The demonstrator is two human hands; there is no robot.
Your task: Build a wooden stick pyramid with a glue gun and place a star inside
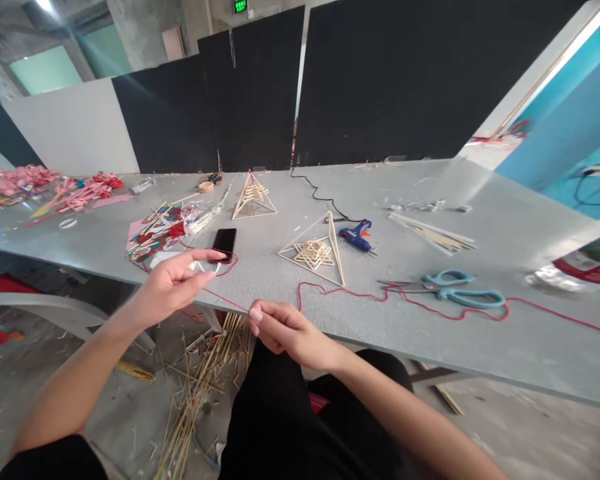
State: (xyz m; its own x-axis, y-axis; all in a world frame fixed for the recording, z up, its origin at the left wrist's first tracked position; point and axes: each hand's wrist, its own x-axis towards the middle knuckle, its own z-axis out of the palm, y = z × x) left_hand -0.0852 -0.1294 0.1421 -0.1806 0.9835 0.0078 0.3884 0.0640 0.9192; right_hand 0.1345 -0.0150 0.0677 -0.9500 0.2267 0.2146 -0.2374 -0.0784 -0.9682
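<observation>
My right hand point(287, 333) is closed in a pinch on a red string point(375, 297) at the table's front edge. One stretch of string runs from the pinch up-left toward my left hand point(173, 283); another winds right across the table. Index finger and thumb of my left hand are stretched apart, beside a black phone point(225, 243) with string looped around it. Beyond my right hand lies a triangular stick frame point(336, 257) with a star-shaped stack of sticks inside. A second pyramid of sticks point(254, 195) stands farther back.
Blue-handled scissors point(447, 291) lie across the string at right. A blue glue gun point(356, 237) with a black cord is behind the frame. Loose sticks point(433, 233) rest at right; colourful decorations point(163, 230) and pink flowers point(80, 197) at left. Sticks point(203, 393) litter the floor.
</observation>
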